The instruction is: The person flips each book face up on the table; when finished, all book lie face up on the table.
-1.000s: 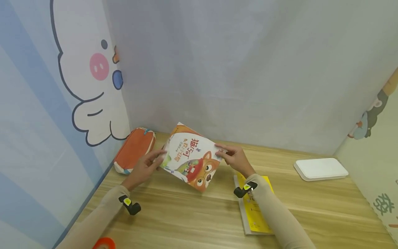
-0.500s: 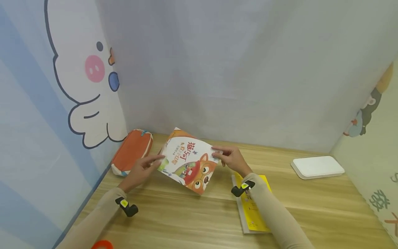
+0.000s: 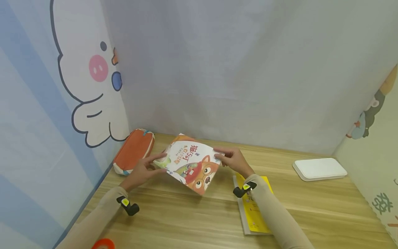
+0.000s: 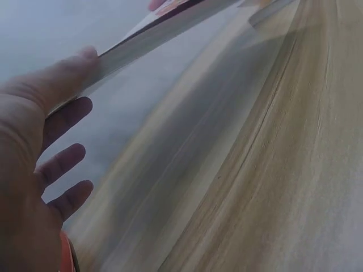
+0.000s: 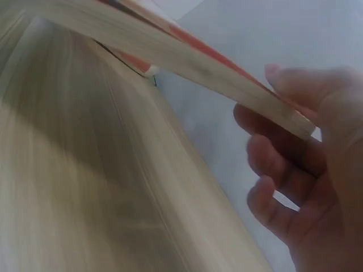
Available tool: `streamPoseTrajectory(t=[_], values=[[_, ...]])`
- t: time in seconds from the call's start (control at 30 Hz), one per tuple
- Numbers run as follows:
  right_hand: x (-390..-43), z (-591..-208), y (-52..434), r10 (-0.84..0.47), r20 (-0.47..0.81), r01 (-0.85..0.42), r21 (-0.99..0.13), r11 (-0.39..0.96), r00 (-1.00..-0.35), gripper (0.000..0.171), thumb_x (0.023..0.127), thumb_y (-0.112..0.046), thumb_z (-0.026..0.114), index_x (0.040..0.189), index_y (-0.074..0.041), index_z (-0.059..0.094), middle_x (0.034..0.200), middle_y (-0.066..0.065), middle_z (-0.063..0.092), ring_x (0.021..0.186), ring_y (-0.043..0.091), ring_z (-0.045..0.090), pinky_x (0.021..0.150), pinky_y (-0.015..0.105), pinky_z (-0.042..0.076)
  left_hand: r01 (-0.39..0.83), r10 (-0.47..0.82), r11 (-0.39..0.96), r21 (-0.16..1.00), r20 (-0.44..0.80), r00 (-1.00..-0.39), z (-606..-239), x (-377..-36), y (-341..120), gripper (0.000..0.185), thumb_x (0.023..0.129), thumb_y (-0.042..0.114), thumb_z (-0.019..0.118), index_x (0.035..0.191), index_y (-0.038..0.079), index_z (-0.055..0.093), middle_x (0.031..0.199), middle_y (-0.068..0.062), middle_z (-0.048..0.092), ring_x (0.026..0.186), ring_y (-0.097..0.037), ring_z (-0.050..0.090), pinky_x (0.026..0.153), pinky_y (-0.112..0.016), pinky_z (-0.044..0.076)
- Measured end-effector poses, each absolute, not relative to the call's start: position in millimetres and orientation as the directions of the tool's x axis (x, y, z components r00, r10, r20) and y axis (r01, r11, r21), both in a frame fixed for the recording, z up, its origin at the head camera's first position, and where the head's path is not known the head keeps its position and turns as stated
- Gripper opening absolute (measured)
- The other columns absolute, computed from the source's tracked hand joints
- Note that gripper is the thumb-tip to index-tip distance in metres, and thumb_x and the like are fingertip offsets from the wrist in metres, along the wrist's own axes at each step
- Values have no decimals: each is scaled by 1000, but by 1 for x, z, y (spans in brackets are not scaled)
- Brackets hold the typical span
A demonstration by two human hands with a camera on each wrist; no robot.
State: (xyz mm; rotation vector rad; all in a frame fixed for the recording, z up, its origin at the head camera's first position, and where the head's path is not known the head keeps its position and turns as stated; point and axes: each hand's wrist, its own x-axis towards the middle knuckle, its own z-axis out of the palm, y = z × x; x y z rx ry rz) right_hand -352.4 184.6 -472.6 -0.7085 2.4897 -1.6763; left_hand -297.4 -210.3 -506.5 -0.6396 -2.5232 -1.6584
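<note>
A picture book with an orange cartoon cat on its cover is held tilted above the wooden table, near the back wall. My left hand pinches its left edge, thumb on top and fingers beneath, as the left wrist view shows. My right hand pinches the right edge; in the right wrist view the thumb lies on the cover and the fingers curl under the book's page edge.
An orange pencil case lies against the left wall. A yellow book lies flat under my right forearm. A white flat box sits at the right. An orange round object shows at the bottom edge.
The book has tipped flatter and come down a little between the two hands; both hands keep their hold on its edges.
</note>
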Motion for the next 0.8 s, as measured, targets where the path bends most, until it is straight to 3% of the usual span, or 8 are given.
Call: streamPoseTrajectory(t=[0.2, 0.57, 0.67, 0.8], values=[[-352, -476, 189, -454, 235, -386, -881, 273, -859, 31, 101, -9, 63, 131, 0, 69, 80, 26, 66, 67, 12, 58, 61, 26, 48, 373, 288, 349, 860, 280, -916, -509, -297, -209, 52, 91, 16, 79, 141, 14, 62, 153, -14, 54, 105, -1, 58, 85, -24, 54], [-353, -483, 188, -394, 256, -377, -887, 268, -883, 24, 101, -10, 65, 121, 0, 74, 91, 18, 75, 69, 9, 61, 64, 27, 53, 348, 261, 374, 860, 262, -929, -509, -295, -206, 52, 89, 23, 82, 138, 18, 65, 149, -8, 59, 112, 3, 57, 83, -26, 56], [-349, -482, 186, -385, 238, -363, -885, 293, -892, 25, 101, -9, 65, 122, 1, 74, 90, 17, 76, 69, 16, 64, 64, 30, 54, 334, 261, 396, 855, 244, -934, -510, -295, -207, 51, 88, 26, 82, 136, 19, 66, 149, -8, 59, 114, 0, 56, 84, -26, 55], [-344, -479, 184, -387, 226, -353, -887, 297, -894, 25, 101, -8, 64, 122, 3, 73, 87, 15, 76, 73, 37, 64, 66, 35, 56, 321, 273, 405, 856, 222, -936, -513, -296, -209, 54, 89, 28, 82, 139, 21, 64, 152, -9, 56, 116, -5, 57, 86, -27, 55]])
